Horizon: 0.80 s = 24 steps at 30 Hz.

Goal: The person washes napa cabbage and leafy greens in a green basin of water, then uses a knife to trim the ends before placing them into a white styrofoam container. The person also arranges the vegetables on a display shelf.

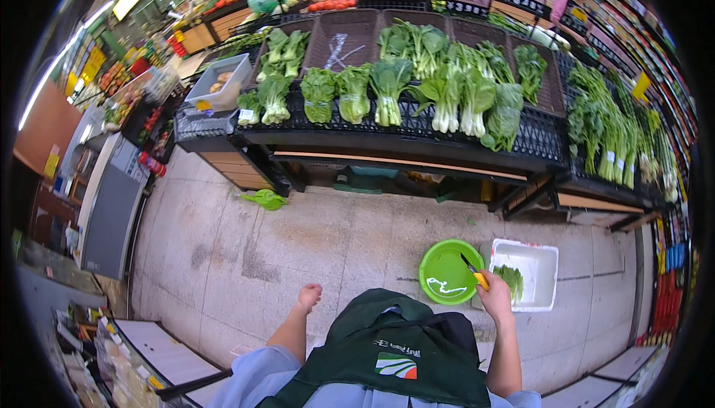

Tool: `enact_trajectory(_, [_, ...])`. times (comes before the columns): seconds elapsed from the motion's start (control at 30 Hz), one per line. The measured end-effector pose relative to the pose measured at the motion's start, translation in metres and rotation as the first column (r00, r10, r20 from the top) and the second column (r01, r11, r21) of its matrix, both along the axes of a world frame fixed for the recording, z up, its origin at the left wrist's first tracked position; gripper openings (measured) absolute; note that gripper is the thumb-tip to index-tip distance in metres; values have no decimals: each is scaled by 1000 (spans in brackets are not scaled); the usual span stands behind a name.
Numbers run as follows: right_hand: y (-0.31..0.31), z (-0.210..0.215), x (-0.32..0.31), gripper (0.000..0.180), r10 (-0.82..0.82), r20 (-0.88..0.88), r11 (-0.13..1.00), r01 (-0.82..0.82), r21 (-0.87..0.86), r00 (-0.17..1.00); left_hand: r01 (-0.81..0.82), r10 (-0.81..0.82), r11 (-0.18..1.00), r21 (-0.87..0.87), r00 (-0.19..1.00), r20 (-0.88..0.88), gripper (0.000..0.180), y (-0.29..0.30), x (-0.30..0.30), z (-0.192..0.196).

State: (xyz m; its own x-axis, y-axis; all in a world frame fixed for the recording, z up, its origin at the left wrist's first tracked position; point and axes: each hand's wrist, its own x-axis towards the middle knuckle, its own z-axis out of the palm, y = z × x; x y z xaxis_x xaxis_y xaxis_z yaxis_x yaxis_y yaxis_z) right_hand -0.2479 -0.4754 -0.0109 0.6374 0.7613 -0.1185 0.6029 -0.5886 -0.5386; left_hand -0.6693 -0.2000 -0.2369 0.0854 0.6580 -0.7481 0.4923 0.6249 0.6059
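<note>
A knife (480, 280) with a yellow handle and a dark blade is in my right hand (494, 296), the fingers wrapped round the handle. Its blade points up and left over a bright green round basin (432, 259) on the floor. White glare shows on the basin's inside. Right beside the basin stands a white foam box (542, 259) with leafy greens (509, 277) along its left side. Off to the left, my left hand (310, 296) hangs above the floor with its fingers curled in and nothing visible in it.
Ahead runs a black display stand (402, 140) with bundled green vegetables (354, 91) and brown crates (342, 39). A clear bin (221, 84) sits at its left end. A bright green object (267, 199) lies by the stand's foot. A grey cabinet (112, 203) stands left.
</note>
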Motion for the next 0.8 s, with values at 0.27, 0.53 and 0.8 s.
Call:
enact_trajectory(0.27, [40, -11, 70, 38, 109, -8, 994, -109, 4, 994, -103, 78, 972, 213, 990, 120, 22, 75, 67, 80])
enact_trajectory(0.53, [84, -49, 96, 37, 122, -51, 991, -124, -50, 991, -51, -25, 836, 547, 991, 130, 25, 222, 96, 178])
enact_trajectory(0.8, [149, -98, 106, 34, -33, -68, 991, 23, -133, 997, 72, -172, 478, 876, 985, 13, 29, 479, 152, 258])
